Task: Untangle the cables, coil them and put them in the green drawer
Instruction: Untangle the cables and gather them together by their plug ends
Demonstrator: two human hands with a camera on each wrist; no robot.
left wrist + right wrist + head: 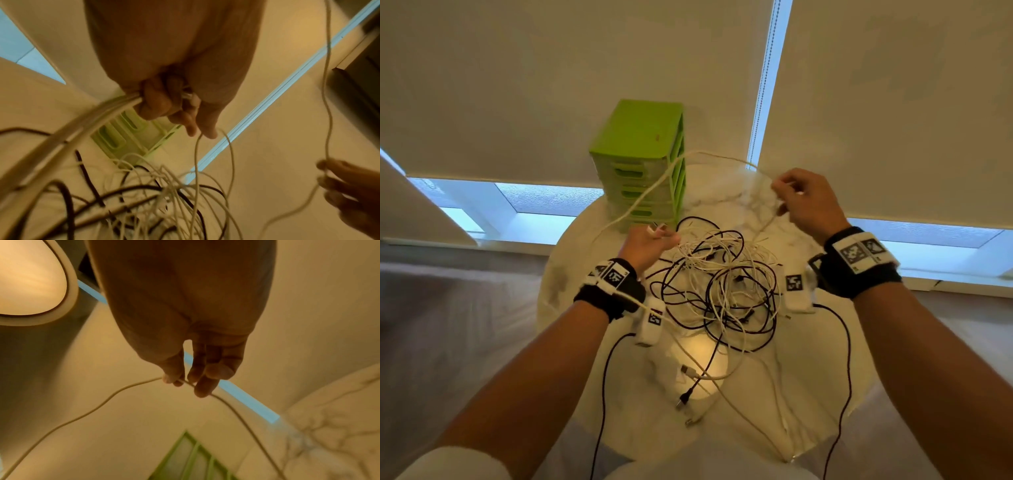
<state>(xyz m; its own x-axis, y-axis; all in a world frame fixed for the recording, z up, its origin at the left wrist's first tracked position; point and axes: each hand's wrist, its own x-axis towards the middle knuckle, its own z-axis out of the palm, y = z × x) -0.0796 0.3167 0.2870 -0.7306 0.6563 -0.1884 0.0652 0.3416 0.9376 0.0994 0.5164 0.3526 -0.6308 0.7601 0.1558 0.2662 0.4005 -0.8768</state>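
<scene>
Glossy green plastic drawer unit [640,150] on smooth marble-look table [722,192].

Left hand [645,244] clenched, right hand [806,202] pinching (raised).

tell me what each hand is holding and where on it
Both hold the white cable: left hand grips gathered loops near one end, right hand pinches it mid-length.

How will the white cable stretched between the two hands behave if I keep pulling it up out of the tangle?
The white cable sags between the left hand and right hand, so it is probably floppy and light. It looks thin and smooth, so it may slip through the pinch. Its lower run joins the tangle, so it likely snags and drags loops along.
</scene>
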